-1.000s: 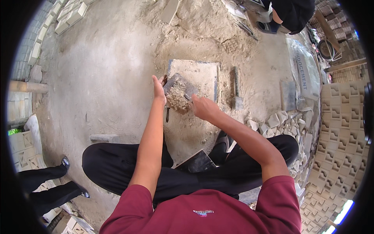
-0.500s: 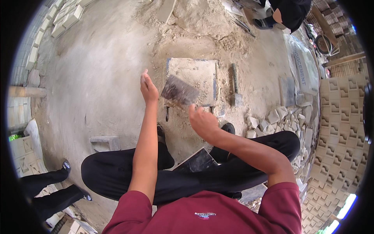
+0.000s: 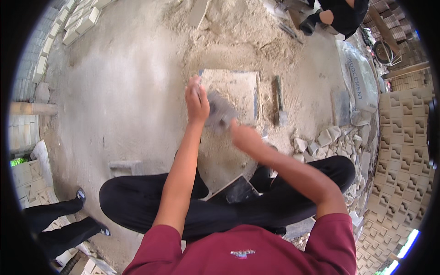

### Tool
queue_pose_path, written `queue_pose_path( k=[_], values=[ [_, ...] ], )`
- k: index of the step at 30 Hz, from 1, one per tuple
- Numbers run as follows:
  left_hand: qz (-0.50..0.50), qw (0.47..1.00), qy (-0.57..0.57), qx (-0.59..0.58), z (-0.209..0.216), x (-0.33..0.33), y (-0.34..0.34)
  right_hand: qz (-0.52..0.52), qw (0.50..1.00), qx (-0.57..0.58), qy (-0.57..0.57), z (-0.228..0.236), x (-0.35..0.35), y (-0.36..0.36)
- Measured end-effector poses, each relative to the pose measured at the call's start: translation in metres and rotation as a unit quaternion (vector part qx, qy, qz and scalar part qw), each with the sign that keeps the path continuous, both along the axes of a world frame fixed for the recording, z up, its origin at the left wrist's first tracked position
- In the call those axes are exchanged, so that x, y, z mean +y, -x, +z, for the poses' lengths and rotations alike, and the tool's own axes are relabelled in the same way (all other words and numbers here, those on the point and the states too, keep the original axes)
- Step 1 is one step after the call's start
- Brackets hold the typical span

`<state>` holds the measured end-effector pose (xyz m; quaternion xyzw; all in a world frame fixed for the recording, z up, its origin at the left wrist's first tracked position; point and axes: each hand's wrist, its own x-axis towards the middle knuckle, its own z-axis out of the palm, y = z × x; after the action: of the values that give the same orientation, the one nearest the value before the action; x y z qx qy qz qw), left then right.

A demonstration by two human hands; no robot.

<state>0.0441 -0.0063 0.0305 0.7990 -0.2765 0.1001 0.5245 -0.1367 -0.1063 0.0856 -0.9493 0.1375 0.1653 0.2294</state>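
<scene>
My right hand (image 3: 246,137) is closed on the near right corner of a flat, dusty rectangular plate (image 3: 221,112), blurred by motion; no handle shows. The plate is tilted over the near left part of a square mould (image 3: 233,80) filled with sandy mix. My left hand (image 3: 198,101) is at the mould's left side, close against the plate's left edge. Its fingers are stretched out, pointing away from me, with nothing visible held in them. To the right of the mould lies a long-handled tool with a flat rectangular blade (image 3: 282,118).
A heap of sandy mix (image 3: 233,23) lies beyond the mould. Broken pale chunks (image 3: 325,142) and a plastic sack (image 3: 360,82) are on the right. Patterned blocks (image 3: 398,151) are stacked at far right. Other people's legs (image 3: 55,211) show at left and a crouching person (image 3: 339,18) at top right.
My left hand has moved right, up to the plate and the mould's left side. The plate in my right hand has shifted slightly right and towards me, and its angle has changed.
</scene>
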Motion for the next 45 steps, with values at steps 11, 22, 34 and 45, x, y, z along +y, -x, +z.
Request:
queue_pose_path(
  k=[11,22,34,45],
  values=[
    [-0.062,0.922,-0.367,-0.107,-0.028,-0.071,-0.01,-0.002,1.0,0.024,0.018,0.006,-0.041,-0.042],
    [-0.089,0.913,-0.395,-0.052,-0.048,-0.052,0.045,0.003,0.997,0.07,-0.022,-0.009,-0.028,0.016],
    [-0.065,0.926,-0.36,-0.095,-0.039,-0.144,-0.044,-0.018,0.997,0.066,0.022,0.011,-0.116,-0.083],
    [0.009,0.916,-0.393,-0.077,-0.032,-0.078,-0.044,0.059,0.997,0.053,-0.015,0.0,-0.079,-0.09]
  ],
)
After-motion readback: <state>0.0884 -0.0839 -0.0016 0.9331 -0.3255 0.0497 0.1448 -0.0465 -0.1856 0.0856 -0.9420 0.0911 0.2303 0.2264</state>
